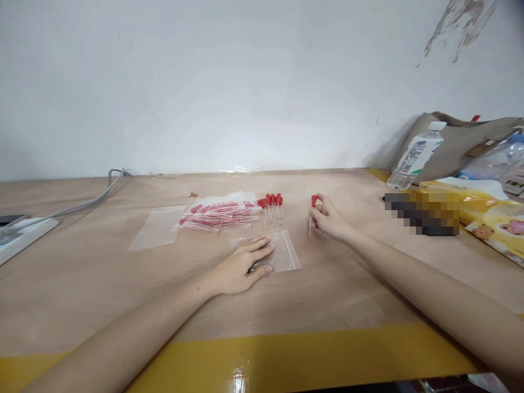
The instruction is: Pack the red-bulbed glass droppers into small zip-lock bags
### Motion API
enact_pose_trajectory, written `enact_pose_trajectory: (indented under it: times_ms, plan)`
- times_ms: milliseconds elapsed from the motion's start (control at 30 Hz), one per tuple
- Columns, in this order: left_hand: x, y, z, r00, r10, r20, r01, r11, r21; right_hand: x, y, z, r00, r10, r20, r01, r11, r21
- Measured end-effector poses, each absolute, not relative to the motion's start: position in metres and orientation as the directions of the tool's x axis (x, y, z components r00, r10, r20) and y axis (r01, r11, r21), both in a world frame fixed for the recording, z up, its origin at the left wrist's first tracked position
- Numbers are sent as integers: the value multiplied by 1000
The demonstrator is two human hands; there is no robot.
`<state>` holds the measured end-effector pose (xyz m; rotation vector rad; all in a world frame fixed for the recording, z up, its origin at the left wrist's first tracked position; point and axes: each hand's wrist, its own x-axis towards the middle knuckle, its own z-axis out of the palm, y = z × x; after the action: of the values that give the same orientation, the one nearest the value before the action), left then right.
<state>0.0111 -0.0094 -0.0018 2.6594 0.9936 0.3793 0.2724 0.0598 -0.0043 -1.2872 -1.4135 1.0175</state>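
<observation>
My left hand [243, 266] lies flat with fingers spread on a clear zip-lock bag [286, 252], whose zip edge points right. To the right of that bag, my right hand [328, 217] pinches a dropper [314, 201] with a red bulb and a thin clear tube pointing down. Several more red-bulbed droppers [272, 203] lie side by side beyond the bag. Left of them is a pile of zip-lock bags [221, 214] with red bulbs showing through the plastic. A flat, clear bag [158, 229] lies at the pile's left.
Brown paper covers the table [102, 295], with yellow tape [262, 355] along its front edge. A grey cable [77, 207] and a white power strip [24, 240] lie left. At right are a plastic bottle [415, 155], a grey bag [458, 144], a blurred dark object and a yellow packet [501, 229].
</observation>
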Motion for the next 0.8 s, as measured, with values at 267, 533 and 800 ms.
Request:
enact_pose_trajectory:
  times_ms: [267, 533, 800]
  plan:
    - [13, -12, -1, 717, 685, 134, 612, -709, 349, 255, 17, -15, 168, 975, 142, -99, 160, -982]
    - [12, -12, 0, 718, 683, 134, 619, -714, 327, 251, 19, -22, 160, 971, 180, -90, 196, -976]
    - [12, -14, 0, 730, 669, 139, 609, -730, 311, 245, 11, -18, 97, 981, 170, -105, 180, -978]
